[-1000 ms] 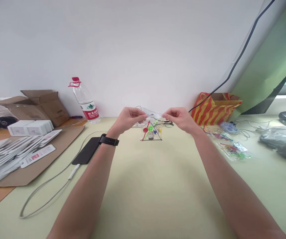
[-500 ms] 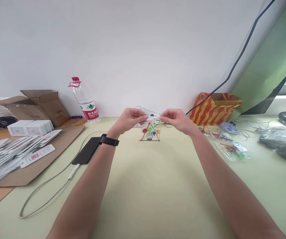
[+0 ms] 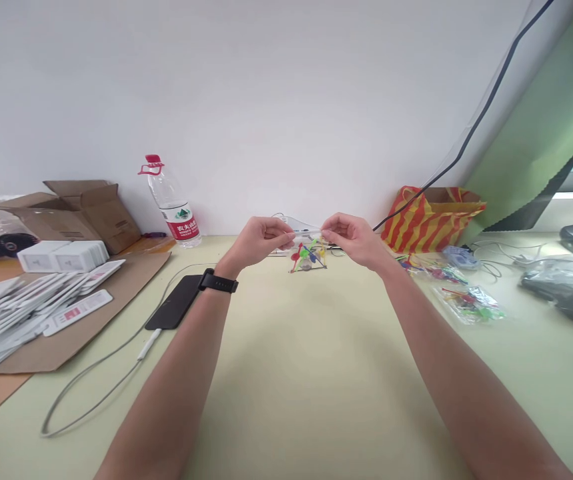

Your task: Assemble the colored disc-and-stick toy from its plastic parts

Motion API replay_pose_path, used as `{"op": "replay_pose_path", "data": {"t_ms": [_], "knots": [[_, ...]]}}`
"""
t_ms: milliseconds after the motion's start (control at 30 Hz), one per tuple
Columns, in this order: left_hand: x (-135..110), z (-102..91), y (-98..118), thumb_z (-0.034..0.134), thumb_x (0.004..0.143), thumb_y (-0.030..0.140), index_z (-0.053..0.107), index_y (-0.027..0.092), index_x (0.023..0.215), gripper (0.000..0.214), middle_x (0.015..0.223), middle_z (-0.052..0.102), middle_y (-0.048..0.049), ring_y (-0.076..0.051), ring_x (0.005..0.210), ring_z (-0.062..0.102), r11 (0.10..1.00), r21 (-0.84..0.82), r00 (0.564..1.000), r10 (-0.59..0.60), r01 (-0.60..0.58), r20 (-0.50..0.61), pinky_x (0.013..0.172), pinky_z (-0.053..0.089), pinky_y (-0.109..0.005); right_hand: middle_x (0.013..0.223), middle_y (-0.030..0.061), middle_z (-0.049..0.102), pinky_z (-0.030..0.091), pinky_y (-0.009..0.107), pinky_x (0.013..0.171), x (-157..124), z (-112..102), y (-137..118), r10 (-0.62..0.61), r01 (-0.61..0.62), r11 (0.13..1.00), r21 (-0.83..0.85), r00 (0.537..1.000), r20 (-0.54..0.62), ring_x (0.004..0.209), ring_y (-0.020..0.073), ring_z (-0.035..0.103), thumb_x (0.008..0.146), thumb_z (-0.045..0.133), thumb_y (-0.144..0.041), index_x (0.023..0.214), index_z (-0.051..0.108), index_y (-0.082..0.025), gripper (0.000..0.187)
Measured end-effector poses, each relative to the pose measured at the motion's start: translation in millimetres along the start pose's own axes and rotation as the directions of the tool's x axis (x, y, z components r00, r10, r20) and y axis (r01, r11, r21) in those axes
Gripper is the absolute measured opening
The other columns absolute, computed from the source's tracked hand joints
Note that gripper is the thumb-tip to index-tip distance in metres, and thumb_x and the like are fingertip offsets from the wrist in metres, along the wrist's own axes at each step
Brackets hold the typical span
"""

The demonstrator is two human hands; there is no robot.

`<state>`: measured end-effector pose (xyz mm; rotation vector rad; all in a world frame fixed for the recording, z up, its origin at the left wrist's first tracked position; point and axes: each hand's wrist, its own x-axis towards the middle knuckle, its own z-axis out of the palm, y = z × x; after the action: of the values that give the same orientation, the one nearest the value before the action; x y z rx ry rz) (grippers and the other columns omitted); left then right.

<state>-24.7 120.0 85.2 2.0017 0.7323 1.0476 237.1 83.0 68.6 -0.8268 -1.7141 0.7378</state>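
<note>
Both hands are raised over the far part of the table, a short gap between them. The fingertips of my left hand [image 3: 264,241], with a black band on its wrist, pinch one upper corner of a small clear plastic bag [image 3: 308,236]. The opposite corner is pinched by my right hand [image 3: 354,239]. Small coloured plastic pieces [image 3: 308,256] in red, green, blue and yellow, with thin dark sticks, hang low in the bag. Its clear film is hard to make out.
At left are a black phone [image 3: 179,302] on a cable, a water bottle [image 3: 180,213], white cards [image 3: 26,310] and a cardboard box [image 3: 91,213]. At right stand a striped paper bag [image 3: 429,223], packets of coloured pieces [image 3: 474,303] and a dark plastic-wrapped bundle [image 3: 569,287].
The bag's lower part with the coloured pieces has swung up and slightly right, and now looks shorter. Both hands keep their pinch, nearly in place.
</note>
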Motion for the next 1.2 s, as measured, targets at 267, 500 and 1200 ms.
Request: {"op": "replay_pose_path", "data": {"t_ms": [267, 500, 1200], "knots": [[2, 3.9, 4, 0.081, 0.079, 0.029, 0.079, 0.013, 0.089, 0.018, 0.076, 0.076, -0.0079, -0.019, 0.072, 0.073, 0.996, -0.062, 0.995, 0.052, -0.057, -0.09, 0.068, 0.058, -0.031, 0.087, 0.0049, 0.075, 0.054, 0.038, 0.077, 2, 0, 3, -0.029, 0.037, 0.992, 0.123, 0.997, -0.072, 0.081, 0.0207, 0.066, 0.08, 0.084, -0.045, 0.091, 0.081, -0.024, 0.024], [4, 10.4, -2, 0.078, 0.077, 0.023, 0.083, 0.016, 0.081, 0.009, 0.073, 0.075, -0.0065, -0.02, 0.073, 0.072, 0.978, -0.192, 0.977, 0.041, -0.082, -0.207, 0.075, 0.059, -0.034, 0.082, 0.0049, 0.076, 0.055, 0.039, 0.08, 2, -2, 3, -0.035, 0.062, 0.981, 0.185, 0.989, -0.143, 0.084, 0.0222, 0.068, 0.08, 0.082, -0.038, 0.087, 0.085, -0.026, 0.015], [2, 18.0, 23, 0.073, 0.09, 0.043, 0.081, 0.016, 0.094, 0.029, 0.087, 0.077, -0.0075, -0.019, 0.079, 0.067, 0.98, 0.174, 0.993, 0.09, -0.101, 0.073, 0.07, 0.053, -0.03, 0.095, 0.0049, 0.075, 0.053, 0.034, 0.081, -1, 6, -23, -0.095, 0.131, 0.944, -0.302, 0.987, 0.131, 0.085, 0.0197, 0.066, 0.091, 0.067, -0.036, 0.096, 0.074, -0.02, 0.018]]}}
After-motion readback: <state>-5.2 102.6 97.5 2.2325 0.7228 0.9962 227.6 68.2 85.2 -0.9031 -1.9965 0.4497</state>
